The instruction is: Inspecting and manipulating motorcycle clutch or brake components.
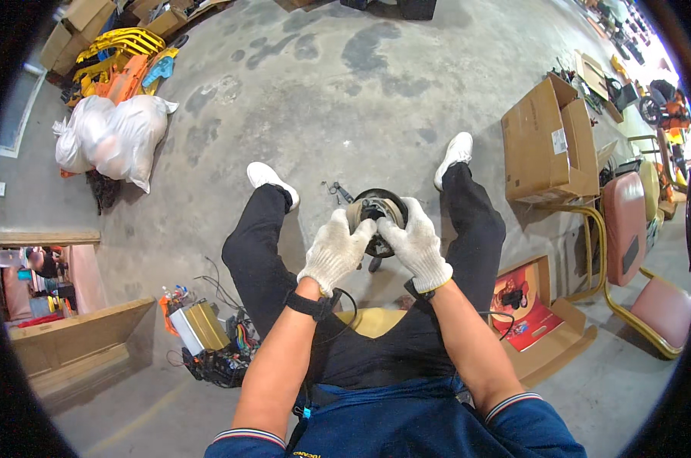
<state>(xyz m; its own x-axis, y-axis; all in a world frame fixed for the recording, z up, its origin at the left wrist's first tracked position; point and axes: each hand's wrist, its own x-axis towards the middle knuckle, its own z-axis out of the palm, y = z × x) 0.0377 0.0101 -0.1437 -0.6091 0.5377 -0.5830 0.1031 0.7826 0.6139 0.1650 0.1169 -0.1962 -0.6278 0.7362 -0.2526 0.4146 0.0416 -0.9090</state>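
Between my knees is a round black wheel-like part (393,197) with a pale curved piece and dark fittings inside its rim. My left hand (337,246), in a whitish knitted glove, closes on the part's left side. On its right side my right hand (416,246), gloved the same way, grips it too. Both thumbs meet over the middle and hide much of it. A short dark rod-like piece (375,264) shows below the part. Small dark metal pieces (338,191) lie on the floor just beyond it, to the left.
By my left leg lie a gold-and-silver box (199,327) and a tangle of wires (235,347). At right are an open cardboard box (540,145), a flattened carton (555,336) and chairs (624,221). White bags (116,137) and yellow parts (120,46) sit far left.
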